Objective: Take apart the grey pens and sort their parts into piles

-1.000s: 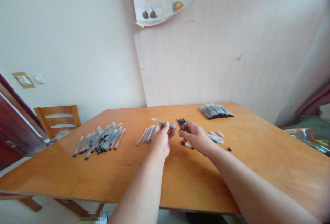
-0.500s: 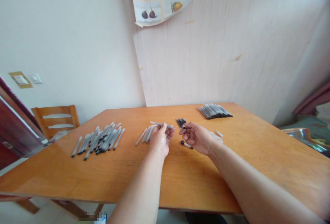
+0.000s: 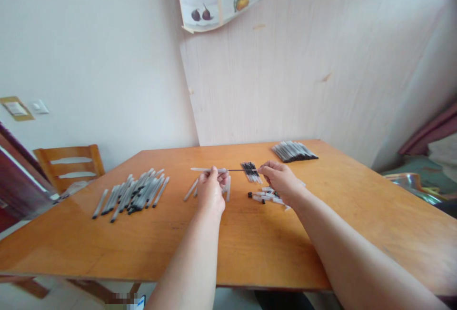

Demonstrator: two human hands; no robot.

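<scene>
My left hand (image 3: 211,190) is closed on a translucent white pen barrel (image 3: 198,169), held level above the table. Between thumb and fingers, my right hand (image 3: 276,176) pinches the end of a thin black pen refill (image 3: 241,171). The refill's other end meets the right end of the barrel; how far it goes inside I cannot tell. Below my left hand lie several more barrels (image 3: 228,190), partly hidden by it. A row of black refills (image 3: 251,171) lies just behind the held refill. Several white pen caps (image 3: 269,195) are scattered under my right hand.
At the left of the wooden table (image 3: 171,248) is a loose pile of capped pens (image 3: 137,193). Another neat stack of pens (image 3: 294,151) sits at the back right. A wooden chair (image 3: 73,167) stands beyond the left edge, and a wall rises behind the table.
A black refill now spans the gap between my hands, lined up with the barrel. My right hand has moved slightly right and up, uncovering more of the caps and refills.
</scene>
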